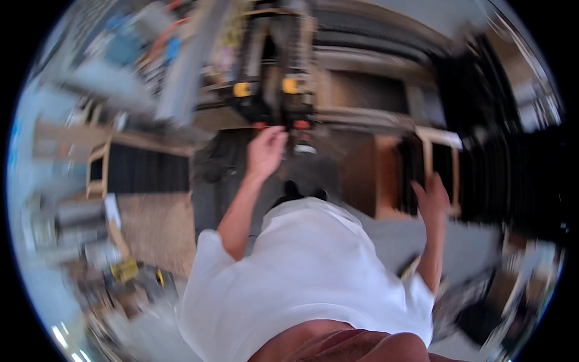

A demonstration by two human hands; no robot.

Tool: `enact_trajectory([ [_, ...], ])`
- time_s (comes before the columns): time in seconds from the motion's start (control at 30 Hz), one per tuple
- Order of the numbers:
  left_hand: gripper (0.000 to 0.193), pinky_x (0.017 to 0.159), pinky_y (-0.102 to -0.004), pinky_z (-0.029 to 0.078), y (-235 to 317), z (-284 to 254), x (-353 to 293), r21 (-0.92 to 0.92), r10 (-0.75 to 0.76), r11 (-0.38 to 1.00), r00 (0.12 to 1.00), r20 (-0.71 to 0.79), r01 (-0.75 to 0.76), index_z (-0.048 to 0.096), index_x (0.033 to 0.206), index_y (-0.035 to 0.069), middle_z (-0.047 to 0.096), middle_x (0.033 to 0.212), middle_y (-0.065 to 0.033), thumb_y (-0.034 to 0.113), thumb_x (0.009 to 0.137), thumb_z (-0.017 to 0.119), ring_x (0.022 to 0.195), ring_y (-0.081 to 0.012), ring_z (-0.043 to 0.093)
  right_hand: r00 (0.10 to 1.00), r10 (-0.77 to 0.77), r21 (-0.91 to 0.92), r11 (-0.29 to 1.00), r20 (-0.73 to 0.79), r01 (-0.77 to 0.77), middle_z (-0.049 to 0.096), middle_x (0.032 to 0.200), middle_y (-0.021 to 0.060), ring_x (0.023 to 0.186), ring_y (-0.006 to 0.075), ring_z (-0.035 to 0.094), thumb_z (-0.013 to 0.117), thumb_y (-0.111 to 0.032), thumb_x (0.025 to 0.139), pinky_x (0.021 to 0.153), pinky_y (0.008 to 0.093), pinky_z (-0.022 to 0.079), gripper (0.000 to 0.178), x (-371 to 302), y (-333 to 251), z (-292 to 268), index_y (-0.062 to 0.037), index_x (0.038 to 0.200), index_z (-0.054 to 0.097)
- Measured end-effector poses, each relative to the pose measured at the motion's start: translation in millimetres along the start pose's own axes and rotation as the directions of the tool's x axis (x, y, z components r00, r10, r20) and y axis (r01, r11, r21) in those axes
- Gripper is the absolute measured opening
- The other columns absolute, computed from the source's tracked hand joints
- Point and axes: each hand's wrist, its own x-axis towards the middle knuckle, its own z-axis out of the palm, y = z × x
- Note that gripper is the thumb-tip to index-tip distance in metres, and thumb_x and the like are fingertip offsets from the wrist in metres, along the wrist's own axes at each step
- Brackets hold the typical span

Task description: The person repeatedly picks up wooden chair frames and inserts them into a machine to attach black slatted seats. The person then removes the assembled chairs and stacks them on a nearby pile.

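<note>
My left hand (267, 151) is raised in front of a black machine (253, 102) with yellow and red parts. Its fingers look partly bent, but motion blur hides whether they hold anything. My right hand (433, 198) reaches out to the right, thumb and fingers apart, with nothing visible in it. It is nearest to a row of upright dark panels (412, 172) and a pale wooden frame (427, 151). Whether it touches them cannot be made out.
On the left, a wooden-framed rack of dark slats (148, 170) stands beyond a brown board (157, 229). A brown wooden panel (362, 175) stands right of my feet. Many dark panels (500, 172) line the far right. A long grey beam (184, 78) rises at the upper left.
</note>
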Motion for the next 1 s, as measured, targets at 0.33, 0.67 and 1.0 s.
enact_trajectory([
  [0.33,0.028,0.075,-0.0307,0.052,21.2,16.5,89.5,-0.045,0.201,0.978,0.979,-0.021,-0.202,0.063,0.111,-0.001,0.069,0.093,-0.0118,0.016,0.089,0.065,0.085,-0.0166,0.066,0.978,0.2,-0.142,0.968,-0.059,-0.206,0.059,0.082,0.0088,0.073,0.0249,0.057,0.068,-0.02,0.088,0.065,0.039,0.046,0.024,7.3,4.6,3.0,-0.0053,0.102,0.055],
  [0.67,0.02,0.072,-0.026,0.051,0.6,15.7,256.2,-0.491,-0.02,0.868,0.983,-0.18,-0.072,0.062,0.109,0.001,0.068,0.094,-0.0063,0.014,0.095,0.057,0.08,-0.0123,0.063,0.969,0.146,0.341,0.937,-0.198,-0.072,0.061,0.093,0.0051,0.081,0.0129,0.053,0.067,-0.004,0.088,0.074,0.0264,0.045,0.025,55.8,-32.3,-9.1,0.0015,0.111,0.059],
  [1.0,0.069,0.082,-0.0453,0.054,-30.1,28.4,515.2,-0.759,-0.44,0.612,0.893,-0.092,0.223,0.048,0.128,-0.002,0.055,0.111,-0.0154,0.054,0.089,0.06,0.101,-0.0305,0.056,0.988,0.14,0.383,0.918,-0.063,-0.106,0.055,0.078,0.0006,0.069,0.0087,0.049,0.067,0.005,0.083,0.062,0.0234,0.042,0.025,84.0,-115.2,0.6,-0.0026,0.106,0.061],
])
